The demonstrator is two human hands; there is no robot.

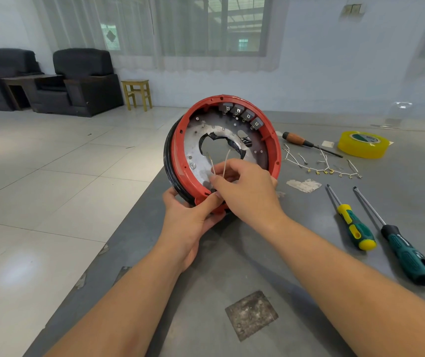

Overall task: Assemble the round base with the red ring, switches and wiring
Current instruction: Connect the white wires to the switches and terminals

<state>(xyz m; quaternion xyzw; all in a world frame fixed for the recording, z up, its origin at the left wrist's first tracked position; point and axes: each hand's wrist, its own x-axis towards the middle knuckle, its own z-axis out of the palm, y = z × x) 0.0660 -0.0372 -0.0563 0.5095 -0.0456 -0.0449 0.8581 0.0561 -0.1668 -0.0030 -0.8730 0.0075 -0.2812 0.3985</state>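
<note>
Base (221,150) at frame centre, tipped on edge on the table (257,253), open face toward camera. Right hand (245,191) pinches two thin pale wires (225,163) running up from its fingertips toward the central hole; it is the nearer hand. Left hand (188,217) grips the lower rim. Red ring (275,140) matte plastic, plate dull metal, four grey switches (242,115) upper right. Loose wiring (322,166) and screwdrivers (376,228) right.
</note>
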